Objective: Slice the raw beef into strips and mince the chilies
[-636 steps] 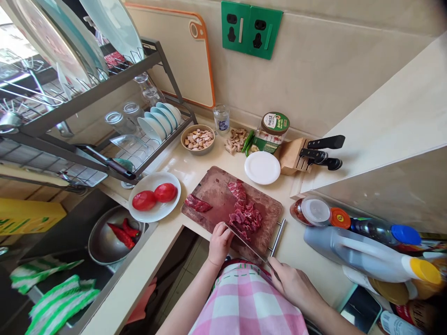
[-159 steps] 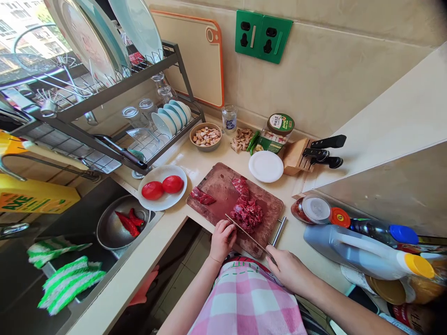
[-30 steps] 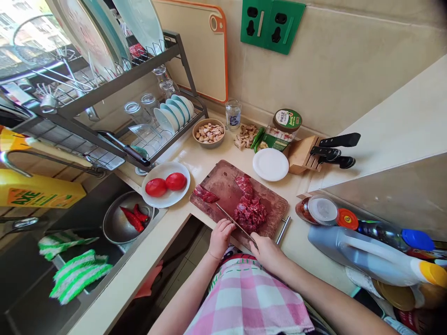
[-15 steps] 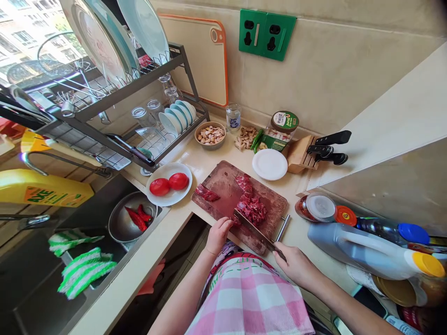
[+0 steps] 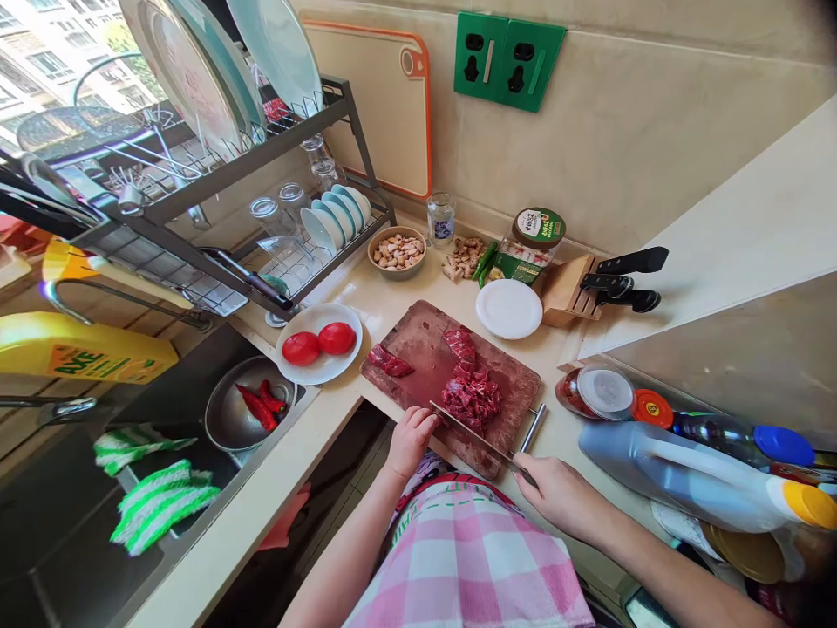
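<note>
A kitchen knife (image 5: 474, 434) is gripped by its handle in my right hand (image 5: 550, 488). Its blade slants across the near part of a brown cutting board (image 5: 418, 349), tip beside the fingers of my left hand (image 5: 411, 440). Those fingers are bent and pressed together at the board's near edge; whatever lies under them is hidden. Just beyond the blade is a heap of cut raw red meat (image 5: 472, 397), with a larger strip of meat (image 5: 459, 347) behind it. Another meat piece (image 5: 391, 360) rests at the board's left corner.
To the left, a plate (image 5: 320, 371) holds two tomatoes, beside a sink with a metal bowl (image 5: 219, 410) of red chillies. Behind stand a garlic bowl (image 5: 397, 270), a white dish (image 5: 508, 308) and a knife block (image 5: 568, 292). Bottles and a large jug (image 5: 680, 471) line the right.
The knife's tip has shifted slightly left and toward me, nearer my left fingers, and the blade now lies clear of the meat heap. My left hand stays nearly in place.
</note>
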A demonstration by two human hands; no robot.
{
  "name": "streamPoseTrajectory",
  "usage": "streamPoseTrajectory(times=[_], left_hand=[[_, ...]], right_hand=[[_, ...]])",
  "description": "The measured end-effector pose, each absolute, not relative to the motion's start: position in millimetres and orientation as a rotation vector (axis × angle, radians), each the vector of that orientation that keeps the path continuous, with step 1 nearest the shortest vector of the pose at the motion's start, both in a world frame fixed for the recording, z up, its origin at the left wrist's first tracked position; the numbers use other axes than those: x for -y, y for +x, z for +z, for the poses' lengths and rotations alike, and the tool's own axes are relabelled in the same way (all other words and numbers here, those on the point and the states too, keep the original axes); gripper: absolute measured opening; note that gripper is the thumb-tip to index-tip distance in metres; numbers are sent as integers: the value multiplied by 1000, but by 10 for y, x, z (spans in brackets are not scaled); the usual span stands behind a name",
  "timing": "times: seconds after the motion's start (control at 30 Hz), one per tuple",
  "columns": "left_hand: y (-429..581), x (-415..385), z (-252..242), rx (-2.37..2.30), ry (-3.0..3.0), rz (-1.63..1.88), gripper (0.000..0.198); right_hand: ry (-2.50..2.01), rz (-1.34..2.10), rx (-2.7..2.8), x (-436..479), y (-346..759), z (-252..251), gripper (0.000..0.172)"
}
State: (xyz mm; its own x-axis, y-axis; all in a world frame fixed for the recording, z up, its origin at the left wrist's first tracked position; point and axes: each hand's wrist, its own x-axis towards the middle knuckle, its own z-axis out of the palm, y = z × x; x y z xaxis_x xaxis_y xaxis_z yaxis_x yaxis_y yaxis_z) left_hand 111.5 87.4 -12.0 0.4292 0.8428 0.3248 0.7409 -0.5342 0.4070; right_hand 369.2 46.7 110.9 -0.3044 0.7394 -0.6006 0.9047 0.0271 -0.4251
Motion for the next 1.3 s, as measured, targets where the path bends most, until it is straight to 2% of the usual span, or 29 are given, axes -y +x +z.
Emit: streamPoseTrajectory(times=[0.67, 1.07, 1.3], left_hand=[[1166, -867, -118, -1494, 2396, 732, 23], [1174, -817, -76, -1524, 2392, 638, 25], [1173, -838, -83, -1490, 2417, 658, 24]], right_hand=[[1559, -1089, -2086, -650, 3670, 1112, 17], [1668, -1288, -2068, -594, 3813, 1159, 23], [1579, -1151, -2146, -662, 3790, 1122, 18]])
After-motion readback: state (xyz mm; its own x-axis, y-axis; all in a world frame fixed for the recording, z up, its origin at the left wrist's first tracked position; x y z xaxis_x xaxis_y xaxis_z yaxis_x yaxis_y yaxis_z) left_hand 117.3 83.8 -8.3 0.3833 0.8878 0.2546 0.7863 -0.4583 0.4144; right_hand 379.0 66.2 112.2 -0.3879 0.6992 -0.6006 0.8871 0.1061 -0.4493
